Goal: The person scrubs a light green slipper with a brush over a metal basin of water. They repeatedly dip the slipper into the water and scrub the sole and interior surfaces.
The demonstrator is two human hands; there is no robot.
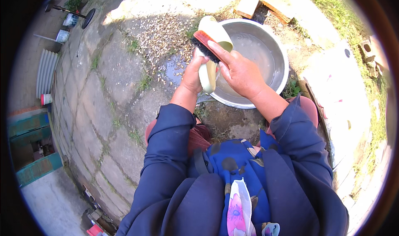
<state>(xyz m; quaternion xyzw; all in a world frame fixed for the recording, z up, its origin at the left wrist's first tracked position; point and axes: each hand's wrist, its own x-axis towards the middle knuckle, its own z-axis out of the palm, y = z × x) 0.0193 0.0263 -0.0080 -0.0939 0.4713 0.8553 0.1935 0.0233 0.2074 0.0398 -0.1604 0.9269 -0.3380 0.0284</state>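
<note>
A pale green slipper or clog (207,77) is held up by my left hand (192,74), over the left rim of a wide metal basin (284,64). In my right hand (241,70) is a scrubbing brush with a reddish-brown back (204,38), the index finger stretched along it. Its dark bristles face down and left, against or just above the shoe; contact cannot be told. Cloudy water (249,52) lies in the basin. The shoe's middle is hidden behind the brush and hands.
Small shells or seed husks (156,42) are scattered on cracked paving (103,117) left of the basin. Bricks (247,5) lie beyond it. A standing fan (88,18), buckets (63,36) and a corrugated sheet (46,72) are at the far left. Grass (343,14) grows at the right.
</note>
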